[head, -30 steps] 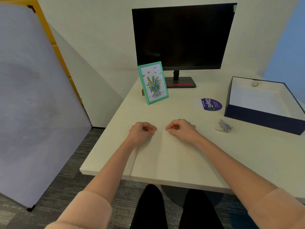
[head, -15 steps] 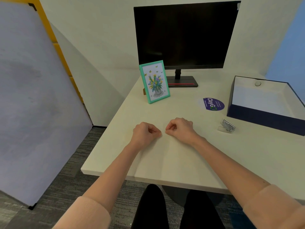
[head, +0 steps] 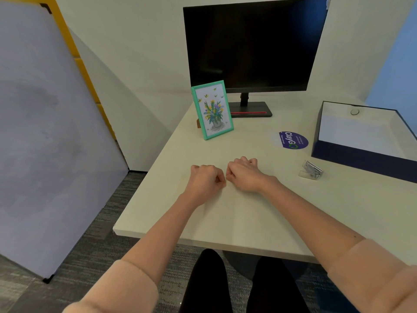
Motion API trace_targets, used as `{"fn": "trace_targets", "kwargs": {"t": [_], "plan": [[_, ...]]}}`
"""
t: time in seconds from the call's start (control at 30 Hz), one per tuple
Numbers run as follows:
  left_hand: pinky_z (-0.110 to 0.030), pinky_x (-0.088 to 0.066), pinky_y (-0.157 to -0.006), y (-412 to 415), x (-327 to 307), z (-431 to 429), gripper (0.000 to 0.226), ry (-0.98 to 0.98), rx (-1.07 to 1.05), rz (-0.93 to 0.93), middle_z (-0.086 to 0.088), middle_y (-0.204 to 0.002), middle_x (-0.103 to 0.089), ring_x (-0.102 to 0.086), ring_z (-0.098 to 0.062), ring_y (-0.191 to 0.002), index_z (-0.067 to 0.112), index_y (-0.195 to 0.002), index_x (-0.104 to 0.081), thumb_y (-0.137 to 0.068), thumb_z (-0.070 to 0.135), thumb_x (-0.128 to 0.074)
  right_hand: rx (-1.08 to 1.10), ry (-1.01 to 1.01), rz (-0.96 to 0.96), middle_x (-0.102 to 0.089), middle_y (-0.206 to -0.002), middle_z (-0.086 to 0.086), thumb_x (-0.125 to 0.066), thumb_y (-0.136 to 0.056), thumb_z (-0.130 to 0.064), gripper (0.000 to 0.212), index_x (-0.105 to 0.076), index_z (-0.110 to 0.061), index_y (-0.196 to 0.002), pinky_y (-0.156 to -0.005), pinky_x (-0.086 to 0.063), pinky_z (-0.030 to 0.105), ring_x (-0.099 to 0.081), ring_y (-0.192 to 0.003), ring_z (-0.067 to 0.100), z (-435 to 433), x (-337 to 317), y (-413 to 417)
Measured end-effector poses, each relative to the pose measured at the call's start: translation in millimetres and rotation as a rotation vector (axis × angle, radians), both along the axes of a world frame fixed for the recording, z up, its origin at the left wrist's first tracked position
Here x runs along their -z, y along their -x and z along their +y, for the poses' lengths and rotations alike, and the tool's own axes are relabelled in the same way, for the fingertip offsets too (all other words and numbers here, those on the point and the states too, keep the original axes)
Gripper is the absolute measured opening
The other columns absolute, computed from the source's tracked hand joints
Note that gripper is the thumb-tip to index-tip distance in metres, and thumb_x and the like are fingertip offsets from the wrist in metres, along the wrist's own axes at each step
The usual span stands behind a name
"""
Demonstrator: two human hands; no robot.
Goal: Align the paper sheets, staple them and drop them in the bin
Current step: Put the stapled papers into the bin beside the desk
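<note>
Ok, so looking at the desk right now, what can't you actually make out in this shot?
Head view, whether the left hand and right hand pinch the paper sheets: the knuckles hide the contact.
Head view, number of sheets: too pale against the desk, edges barely show.
Head view, bin: right side cut off by the frame edge.
Head view, sticker small print: too small to read.

Soft, even indoor light, fairly bright. Weak shadows under the forearms on the desk. Paper sheets nearly lost against it, low contrast. Bluish sheen on monitor, far right corner. Wide-angle bowing at edges; mild overall softness.
</note>
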State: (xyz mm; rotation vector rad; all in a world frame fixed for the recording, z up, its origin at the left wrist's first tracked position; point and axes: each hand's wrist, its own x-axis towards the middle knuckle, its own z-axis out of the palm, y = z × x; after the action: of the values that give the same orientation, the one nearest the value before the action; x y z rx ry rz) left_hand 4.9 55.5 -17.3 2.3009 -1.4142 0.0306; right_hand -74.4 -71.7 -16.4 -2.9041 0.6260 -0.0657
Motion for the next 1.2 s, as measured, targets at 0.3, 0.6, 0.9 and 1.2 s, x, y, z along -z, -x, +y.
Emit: {"fn": "trace_targets", "kwargs": {"t": [0.3, 0.6, 0.9, 1.2], "plan": [[-0.033, -0.03, -0.086, -6, 2, -3, 0.021, -0.096, 0.143, -0.289, -0.002, -0.095, -0.066, -0.059, -0.023, -0.091, 0.017, -0.096, -0.066, -0.092, 0.02, -0.046, 0.027, 0.041, 0.033, -0.051, -0.115, 0.008, -0.036, -0.096, -0.02, 0.014, -0.05, -0.018, -0.099, -0.091, -0.029, 0.04, -0.039, -0.115, 0.027, 3, 4, 1], [-0.036, -0.047, -0.084, -26, 9, 5, 0.015, 0.118, -0.15, 0.242, 0.001, -0.078, -0.069, -0.062, -0.023, -0.08, 0.015, -0.077, -0.065, -0.084, 0.021, -0.053, 0.224, -0.394, -0.156, -0.065, -0.105, 0.011, -0.042, -0.091, -0.017, 0.025, -0.059, 0.0, -0.098, -0.092, -0.041, 0.039, -0.054, -0.104, 0.03, -23, -5, 13], [-0.019, -0.041, -0.062, -40, -3, 7, 0.006, 0.361, -0.218, 0.65, 0.007, -0.071, -0.061, -0.054, -0.008, -0.067, 0.016, -0.082, -0.068, -0.086, 0.019, -0.065, 0.238, -0.764, -0.383, -0.054, -0.087, -0.001, -0.05, -0.097, -0.02, 0.023, -0.06, -0.002, -0.108, -0.068, -0.036, 0.018, -0.047, -0.091, 0.015, -31, -20, 22], [-0.019, -0.046, -0.072, 12, -33, -56, 0.006, 0.414, -0.032, 0.78, 0.003, -0.076, -0.065, -0.059, -0.011, -0.075, 0.013, -0.084, -0.069, -0.085, 0.019, -0.067, 0.367, -0.938, -0.55, -0.053, -0.086, -0.004, -0.051, -0.097, -0.022, 0.01, -0.057, -0.014, -0.097, -0.091, -0.041, 0.033, -0.051, -0.085, 0.01, -49, -46, 79]]}}
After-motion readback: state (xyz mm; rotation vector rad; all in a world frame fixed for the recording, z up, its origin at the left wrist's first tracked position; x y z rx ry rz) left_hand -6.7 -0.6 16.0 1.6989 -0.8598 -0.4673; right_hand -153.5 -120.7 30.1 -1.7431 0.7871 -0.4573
